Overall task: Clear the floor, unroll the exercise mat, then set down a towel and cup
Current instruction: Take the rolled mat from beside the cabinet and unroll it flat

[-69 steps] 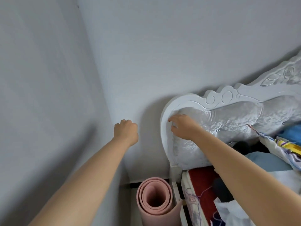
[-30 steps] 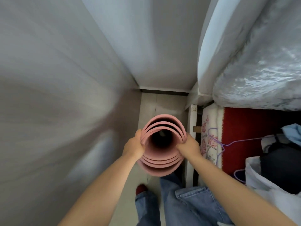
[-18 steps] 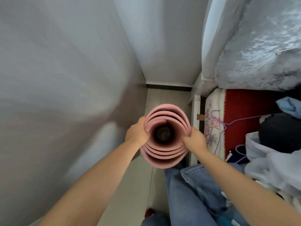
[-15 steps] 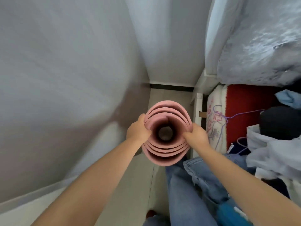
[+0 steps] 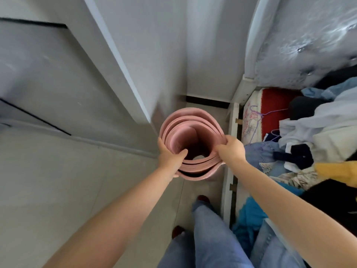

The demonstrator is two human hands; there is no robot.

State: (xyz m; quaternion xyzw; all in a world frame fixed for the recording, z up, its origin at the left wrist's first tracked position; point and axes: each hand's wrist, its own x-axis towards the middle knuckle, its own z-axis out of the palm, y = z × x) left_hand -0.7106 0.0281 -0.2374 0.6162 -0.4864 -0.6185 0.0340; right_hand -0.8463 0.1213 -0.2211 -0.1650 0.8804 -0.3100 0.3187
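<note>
Pink rolled exercise mat (image 5: 193, 144) gripped at its top rim, upright in the gap beside the bed frame (image 5: 230, 144).

Both hands clasp the mat's open upper end: the left hand (image 5: 170, 155) on the left edge with its thumb hooked inside the coil, the right hand (image 5: 230, 149) pinching the right edge. The roll's long axis runs straight down away from the hands towards the tiled floor (image 5: 201, 188), so it reads end-on. Its lower end is hidden, so contact with the floor cannot be judged. No towel or cup is identifiable among the clothes heaped on the bed.
</note>
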